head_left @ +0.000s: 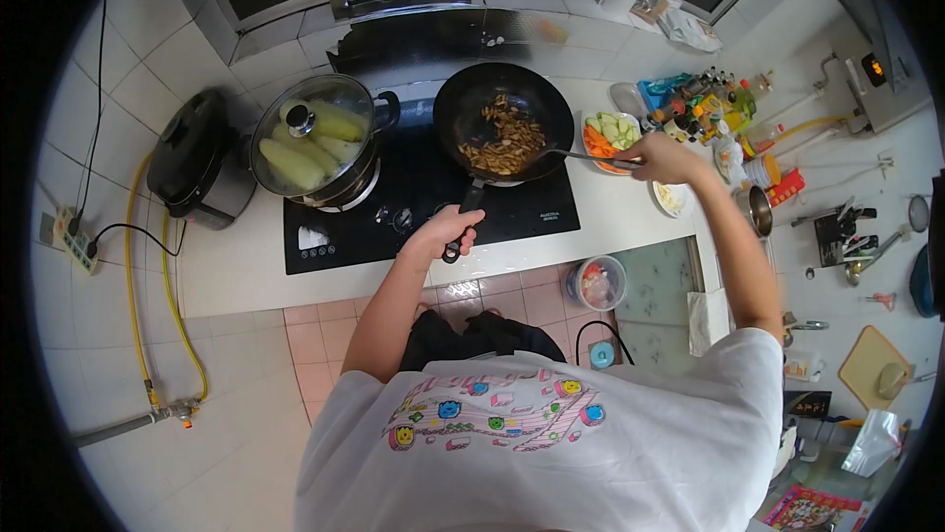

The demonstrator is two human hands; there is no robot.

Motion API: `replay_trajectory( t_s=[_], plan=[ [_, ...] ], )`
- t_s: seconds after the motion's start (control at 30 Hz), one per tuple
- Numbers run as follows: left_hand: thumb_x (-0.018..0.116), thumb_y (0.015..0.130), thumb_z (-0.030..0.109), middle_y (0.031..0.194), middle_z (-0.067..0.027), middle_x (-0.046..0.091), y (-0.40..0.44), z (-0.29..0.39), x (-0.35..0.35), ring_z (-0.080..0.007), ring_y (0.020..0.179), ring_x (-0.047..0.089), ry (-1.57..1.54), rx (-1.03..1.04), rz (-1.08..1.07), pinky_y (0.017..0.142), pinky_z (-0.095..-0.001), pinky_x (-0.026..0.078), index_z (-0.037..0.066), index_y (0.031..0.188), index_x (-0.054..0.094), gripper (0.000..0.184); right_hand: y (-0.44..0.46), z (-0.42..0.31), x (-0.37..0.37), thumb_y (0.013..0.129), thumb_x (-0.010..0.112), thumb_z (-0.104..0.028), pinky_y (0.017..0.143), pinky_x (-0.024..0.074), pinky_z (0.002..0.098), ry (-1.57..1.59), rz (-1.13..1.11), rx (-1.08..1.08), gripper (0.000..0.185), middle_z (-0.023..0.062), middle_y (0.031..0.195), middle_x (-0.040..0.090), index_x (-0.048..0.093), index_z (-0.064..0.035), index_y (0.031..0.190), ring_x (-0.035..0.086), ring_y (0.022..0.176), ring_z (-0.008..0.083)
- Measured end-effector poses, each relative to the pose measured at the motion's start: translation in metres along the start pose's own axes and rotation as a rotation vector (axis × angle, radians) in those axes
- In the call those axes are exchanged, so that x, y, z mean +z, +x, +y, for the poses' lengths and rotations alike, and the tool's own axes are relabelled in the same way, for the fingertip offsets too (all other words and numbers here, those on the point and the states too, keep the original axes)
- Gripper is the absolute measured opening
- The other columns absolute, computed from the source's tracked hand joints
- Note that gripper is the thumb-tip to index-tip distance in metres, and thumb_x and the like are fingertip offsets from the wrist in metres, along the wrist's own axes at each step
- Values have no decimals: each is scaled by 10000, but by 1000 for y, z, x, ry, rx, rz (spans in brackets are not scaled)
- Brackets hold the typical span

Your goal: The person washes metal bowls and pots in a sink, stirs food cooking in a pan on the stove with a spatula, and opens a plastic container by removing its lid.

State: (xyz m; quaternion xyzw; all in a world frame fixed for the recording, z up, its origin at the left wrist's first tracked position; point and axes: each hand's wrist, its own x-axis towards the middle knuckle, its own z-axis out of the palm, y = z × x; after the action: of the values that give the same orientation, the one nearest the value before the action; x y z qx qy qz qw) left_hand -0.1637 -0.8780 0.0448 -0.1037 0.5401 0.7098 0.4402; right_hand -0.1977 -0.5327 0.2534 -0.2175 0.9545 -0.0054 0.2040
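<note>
My left hand (448, 231) is wrapped round the black handle (472, 199) of a dark frying pan (458, 119) on the right side of the black stove. In my right hand (660, 158) is a metal spatula (591, 157), its end resting among browned chopped pieces (505, 138) in the pan. A plate with sliced green vegetable (615, 128) and orange slices (597, 142) lies just behind my right hand. Below that hand is a small plate with pale pieces (669, 199).
A lidded pot (313, 138) with large pale-green pieces stands on the left burner, beside a black cooker (202, 163). Bottles and jars (724, 109) crowd the right back corner. A metal bowl (756, 209) sits right of my forearm. A bin (597, 283) stands on the floor.
</note>
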Motion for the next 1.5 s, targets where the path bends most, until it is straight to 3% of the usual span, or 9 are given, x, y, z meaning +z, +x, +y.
replay_trajectory(
  t_s=[0.2, 0.3, 0.33, 0.47, 0.63, 0.8, 0.93, 1.27, 1.5],
  plan=[
    [581, 919, 183, 571, -13, 447, -1, -1, 0, -94, 423, 406, -32, 1, -11, 347, -249, 342, 99, 795, 375, 255, 44, -11, 39, 753, 633, -131, 610, 490, 347, 541, 197, 226, 400, 189, 749, 650, 640, -6, 1133, 613, 597, 245],
    [582, 920, 186, 563, -16, 447, -2, 0, 1, -95, 414, 403, -6, 9, -1, 347, -249, 343, 97, 786, 376, 261, 69, -10, 41, 765, 642, -146, 627, 492, 334, 502, 345, 190, 409, 184, 759, 661, 628, 14, 1141, 614, 604, 220],
    [579, 920, 189, 561, -19, 452, -1, 0, 1, -103, 406, 413, -1, 8, -7, 350, -256, 353, 89, 787, 393, 249, 81, -12, 47, 766, 636, -140, 683, 504, 354, 705, 301, 264, 415, 210, 795, 663, 618, 11, 1152, 641, 671, 273],
    [579, 920, 189, 553, -20, 451, 0, -1, -2, -103, 399, 411, 8, 21, -6, 347, -258, 354, 86, 774, 399, 253, 100, -36, 81, 774, 607, -116, 760, 502, 406, 407, 402, 141, 396, 249, 920, 645, 614, 5, 1151, 633, 844, 376],
    [582, 919, 184, 549, -17, 445, -2, -1, 0, -96, 403, 403, -2, 8, 12, 341, -252, 346, 91, 756, 388, 270, 30, -54, 38, 741, 648, -115, 792, 494, 379, 361, 209, 181, 387, 238, 936, 652, 648, -18, 1115, 630, 870, 363],
    [585, 917, 179, 558, -18, 449, 0, 0, -2, -91, 414, 406, 15, 5, 4, 341, -248, 347, 89, 763, 392, 263, -22, -11, 3, 749, 627, -82, 465, 455, 289, 259, 67, 99, 373, 77, 587, 576, 673, -62, 1119, 533, 452, 135],
    [583, 919, 180, 564, -19, 451, 3, -3, -3, -91, 417, 401, 16, 19, -2, 341, -248, 347, 90, 781, 393, 252, 0, -39, 27, 758, 617, -72, 400, 402, 281, 463, -71, 192, 422, 32, 512, 497, 648, -100, 1178, 468, 394, 127],
    [564, 924, 205, 536, -30, 461, 3, -3, -5, -133, 394, 442, 58, 44, -11, 372, -286, 384, 74, 747, 421, 263, 86, -50, 22, 778, 658, -91, 433, 404, 262, 736, 235, 218, 397, 51, 629, 591, 647, -67, 1174, 491, 464, 100],
    [562, 920, 207, 534, -36, 465, 3, -2, -6, -145, 387, 453, 54, 37, -5, 376, -292, 391, 70, 739, 428, 264, 103, -6, 52, 720, 674, -86, 660, 477, 373, 268, 273, -109, 439, 154, 799, 663, 660, -157, 1153, 617, 690, 273]
  ],
)
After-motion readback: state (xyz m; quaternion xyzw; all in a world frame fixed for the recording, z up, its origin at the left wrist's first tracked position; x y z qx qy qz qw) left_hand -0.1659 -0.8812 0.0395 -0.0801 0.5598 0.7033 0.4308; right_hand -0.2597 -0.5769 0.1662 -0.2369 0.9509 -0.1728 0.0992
